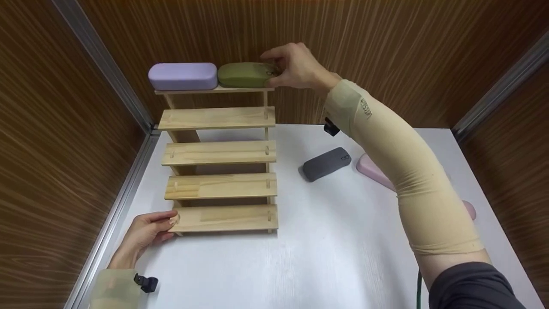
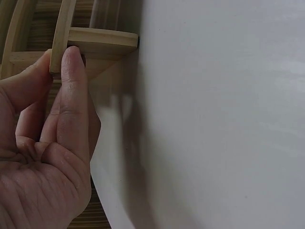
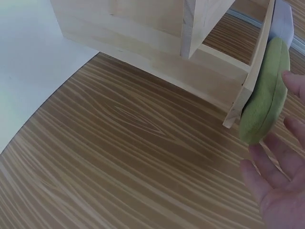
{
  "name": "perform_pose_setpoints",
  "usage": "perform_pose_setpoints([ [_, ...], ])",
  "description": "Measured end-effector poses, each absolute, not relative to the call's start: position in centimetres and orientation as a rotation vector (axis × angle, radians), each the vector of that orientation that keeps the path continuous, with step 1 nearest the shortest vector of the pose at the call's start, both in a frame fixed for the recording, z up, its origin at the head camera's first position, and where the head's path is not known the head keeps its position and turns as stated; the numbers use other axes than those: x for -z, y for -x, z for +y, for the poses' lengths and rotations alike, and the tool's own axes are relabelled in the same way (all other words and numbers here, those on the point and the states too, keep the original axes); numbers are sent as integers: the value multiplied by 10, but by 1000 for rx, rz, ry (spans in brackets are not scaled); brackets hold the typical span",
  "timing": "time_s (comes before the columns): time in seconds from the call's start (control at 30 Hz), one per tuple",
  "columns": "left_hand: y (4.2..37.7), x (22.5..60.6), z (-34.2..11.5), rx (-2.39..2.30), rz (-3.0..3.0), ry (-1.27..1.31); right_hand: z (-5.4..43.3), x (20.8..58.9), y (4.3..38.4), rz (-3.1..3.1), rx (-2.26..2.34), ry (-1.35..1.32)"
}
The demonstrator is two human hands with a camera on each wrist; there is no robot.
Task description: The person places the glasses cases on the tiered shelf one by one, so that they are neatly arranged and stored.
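My left hand [image 1: 143,234] pinches the left end of the lowest board of a wooden tiered rack [image 1: 240,219]. The left wrist view has the thumb and fingers [image 2: 73,90] on either side of a wooden edge. Up at the top board, my right hand [image 1: 300,68] is at the right end of a green glasses case [image 1: 244,75]. Its fingers are spread in the right wrist view, with fingertips [image 3: 257,150] at the end of the case [image 3: 267,95]. A lilac glasses case [image 1: 183,76] sits to the left of the green one on the same board.
A dark grey glasses case [image 1: 326,164] lies on the white table [image 1: 317,262] right of the rack. Beyond it a pink case [image 1: 373,169] is partly hidden by my right arm. Wood-grain walls [image 1: 386,51] enclose the back and sides.
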State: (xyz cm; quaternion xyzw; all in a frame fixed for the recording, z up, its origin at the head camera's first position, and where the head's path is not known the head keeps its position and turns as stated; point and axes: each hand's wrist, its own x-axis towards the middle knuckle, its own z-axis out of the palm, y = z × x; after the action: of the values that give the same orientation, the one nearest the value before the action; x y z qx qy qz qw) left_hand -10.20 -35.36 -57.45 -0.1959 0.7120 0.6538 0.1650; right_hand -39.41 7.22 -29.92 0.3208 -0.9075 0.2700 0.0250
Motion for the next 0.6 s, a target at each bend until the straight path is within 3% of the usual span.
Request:
perform_pose_setpoints([
  [0.6, 107, 578, -361, -1841, 2049, 565, 129, 307, 386, -2773, -897, -969],
])
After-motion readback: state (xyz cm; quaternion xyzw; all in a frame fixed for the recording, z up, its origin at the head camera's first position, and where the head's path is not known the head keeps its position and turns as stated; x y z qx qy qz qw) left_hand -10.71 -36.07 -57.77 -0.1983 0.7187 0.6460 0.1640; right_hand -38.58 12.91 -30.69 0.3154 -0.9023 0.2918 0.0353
